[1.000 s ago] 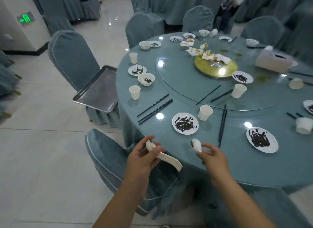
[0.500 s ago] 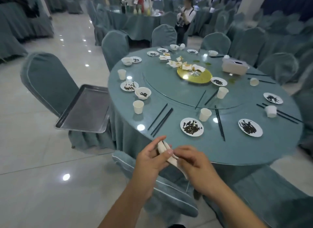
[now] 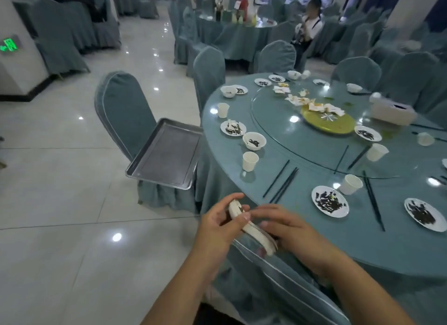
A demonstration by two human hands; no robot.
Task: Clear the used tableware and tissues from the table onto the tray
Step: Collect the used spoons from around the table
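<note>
The left hand (image 3: 216, 225) curls round the bowl end of a stack of white spoons (image 3: 235, 210). The right hand (image 3: 290, 228) pinches its handle end, just off the table's (image 3: 350, 242) near edge. The tray (image 3: 167, 155) sits on a chair (image 3: 121, 107) to the left. The spoons look loosely nested, so tilting the stack on the way over could let them slide apart and drop to the floor (image 3: 72, 203).
</note>
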